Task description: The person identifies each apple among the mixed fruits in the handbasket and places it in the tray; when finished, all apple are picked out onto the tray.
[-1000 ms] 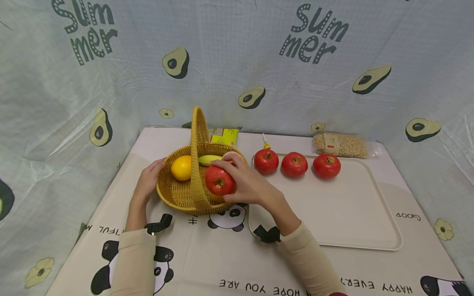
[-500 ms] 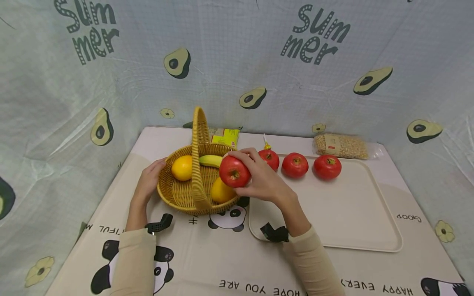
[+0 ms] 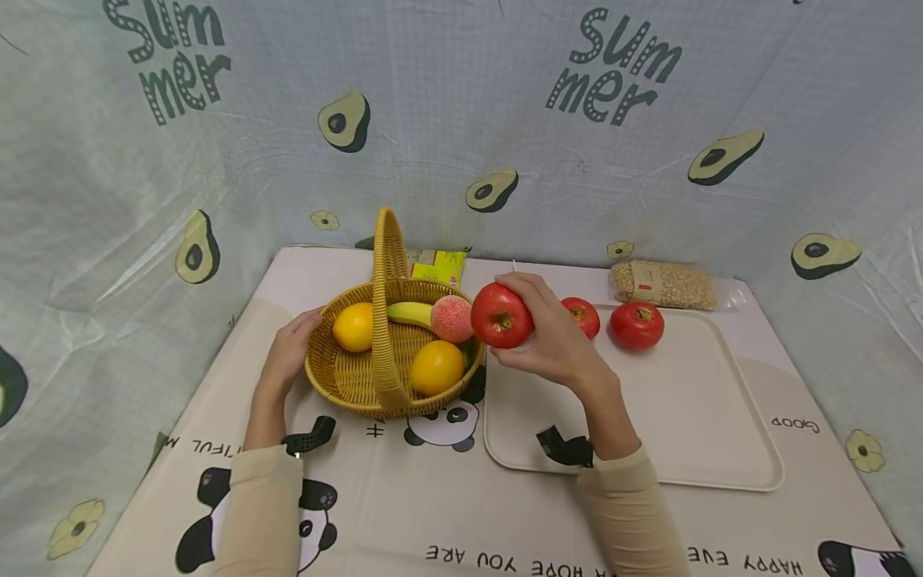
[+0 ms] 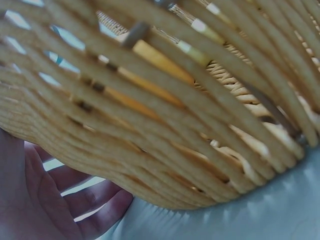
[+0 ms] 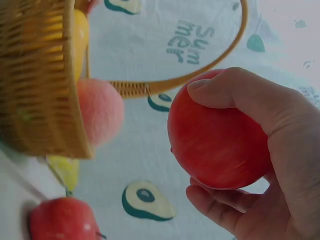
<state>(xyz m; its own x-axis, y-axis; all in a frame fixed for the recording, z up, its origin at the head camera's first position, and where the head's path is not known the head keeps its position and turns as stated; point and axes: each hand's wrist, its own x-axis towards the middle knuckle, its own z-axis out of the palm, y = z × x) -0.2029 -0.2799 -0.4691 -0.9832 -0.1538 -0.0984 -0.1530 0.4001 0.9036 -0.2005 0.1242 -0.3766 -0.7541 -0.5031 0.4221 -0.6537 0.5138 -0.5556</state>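
Observation:
My right hand (image 3: 551, 340) grips a red apple (image 3: 502, 316) between thumb and fingers, just right of the wicker basket (image 3: 346, 393) and over the tray's left end. In the right wrist view that apple (image 5: 220, 135) hangs beside the basket's rim. My left hand (image 3: 288, 353) rests against the basket's left side; in the left wrist view its fingers (image 4: 85, 197) lie fairly straight along the weave. Inside the basket are two orange-yellow fruits, one at left (image 3: 353, 327) and one at front right (image 3: 437, 368), a banana (image 3: 409, 313) and a pink peach (image 3: 452, 318).
A cream tray (image 3: 685, 417) spans the table's right half. Red apples stand along its back, one partly behind my hand (image 3: 581, 317), another (image 3: 636, 325) farther right. A bag of pale beans or grains (image 3: 663, 284) and a yellow packet (image 3: 438, 267) lie at the back.
My right hand has lifted the apple from over the basket and carried it right, past the rim, uncovering the peach and the front fruit. The left hand has stayed put.

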